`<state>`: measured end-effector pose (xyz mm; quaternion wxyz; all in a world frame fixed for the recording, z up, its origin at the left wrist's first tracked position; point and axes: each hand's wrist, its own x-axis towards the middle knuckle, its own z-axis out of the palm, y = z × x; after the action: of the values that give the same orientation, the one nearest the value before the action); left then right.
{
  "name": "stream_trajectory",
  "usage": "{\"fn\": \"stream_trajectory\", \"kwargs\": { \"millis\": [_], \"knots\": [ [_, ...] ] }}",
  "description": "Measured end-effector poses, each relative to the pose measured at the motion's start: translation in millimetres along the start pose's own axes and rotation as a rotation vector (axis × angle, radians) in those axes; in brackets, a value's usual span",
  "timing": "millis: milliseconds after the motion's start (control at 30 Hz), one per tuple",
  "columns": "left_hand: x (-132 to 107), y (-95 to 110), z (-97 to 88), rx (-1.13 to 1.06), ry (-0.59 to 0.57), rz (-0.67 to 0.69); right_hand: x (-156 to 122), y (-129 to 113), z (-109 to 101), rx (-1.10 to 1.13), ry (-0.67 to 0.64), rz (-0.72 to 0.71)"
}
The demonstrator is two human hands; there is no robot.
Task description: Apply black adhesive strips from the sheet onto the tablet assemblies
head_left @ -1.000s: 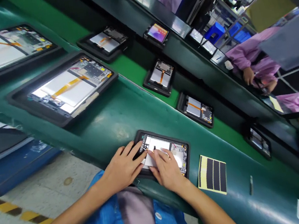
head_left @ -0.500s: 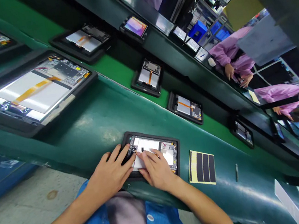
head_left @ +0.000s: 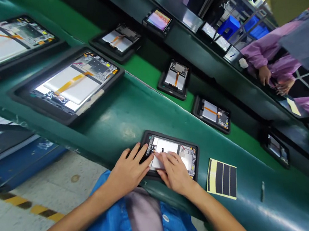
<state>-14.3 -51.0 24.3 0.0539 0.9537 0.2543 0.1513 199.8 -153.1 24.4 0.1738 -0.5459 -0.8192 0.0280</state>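
Observation:
An opened tablet [head_left: 190, 164] lies in a black tray [head_left: 197, 151] on the green bench in front of me, its pale battery and circuit board exposed. My left hand [head_left: 130, 170] rests with spread fingers across the tablet's left end. Over the middle of it, my right hand [head_left: 175, 170] presses its fingertips on the battery, thumb apart from the index finger. A small black strip [head_left: 162, 150] shows just beyond those fingertips. Right of the tablet lies a yellow sheet of black adhesive strips [head_left: 224, 178]. Part of the battery is hidden beneath my right hand.
Two more opened tablets [head_left: 73, 85] [head_left: 2, 42] in black trays lie at the left. Several trayed tablets [head_left: 176, 79] sit on a green belt [head_left: 144, 72] beyond the bench. A thin tool [head_left: 262, 191] lies at the right. Co-workers in pink sleeves [head_left: 263, 47] sit across the line.
The camera has turned, so the bench and tablets appear shifted to the right, with more of the left tablets showing. Both hands stay on the same tablet, with little visible finger movement.

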Motion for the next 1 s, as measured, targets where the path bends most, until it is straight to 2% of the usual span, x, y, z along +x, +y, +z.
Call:
{"fn": "stream_trajectory", "kwargs": {
  "millis": [567,1000],
  "knots": [
    [-2,0,0.2,-0.066,-0.016,-0.026,1,4,-7,-0.067,-0.123,-0.003],
    [-2,0,3.0,-0.092,0.02,-0.035,5,-1,-11,-0.099,-0.126,-0.006]
  ]
}}
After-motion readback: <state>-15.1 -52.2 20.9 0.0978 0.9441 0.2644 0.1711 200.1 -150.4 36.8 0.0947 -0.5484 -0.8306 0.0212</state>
